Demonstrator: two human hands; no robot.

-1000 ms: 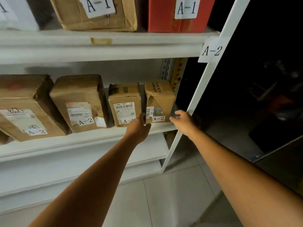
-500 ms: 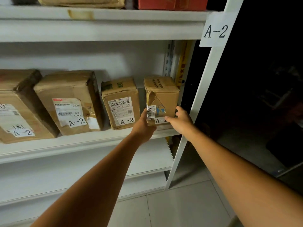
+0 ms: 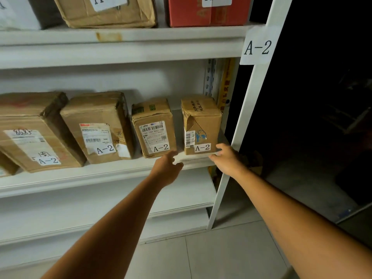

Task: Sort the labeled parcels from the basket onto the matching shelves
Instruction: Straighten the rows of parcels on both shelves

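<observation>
- The small cardboard parcel point(image 3: 201, 125) (labelled A-2) stands upright at the right end of the A-2 shelf point(image 3: 100, 174), just beyond both hands.
- Left hand point(image 3: 168, 170) and right hand point(image 3: 227, 160) hover by its lower corners, fingers loosely spread, gripping nothing.
- A barcode-labelled parcel point(image 3: 154, 127) stands just left of it; the white upright post point(image 3: 241, 137) flanks its right.

Parcel storeroom or small sorting depot. White steel rack point(image 3: 244, 121), with a paper bay sign "A-2" point(image 3: 258, 47) taped to its front post. The middle shelf point(image 3: 100, 174) holds a row of taped cardboard parcels point(image 3: 155, 125), each with a barcode shipping label and an "A-2" sticker. More tagged boxes above, incl. a red carton point(image 3: 207, 16). Tiled floor point(image 3: 211, 256), dim light.
</observation>
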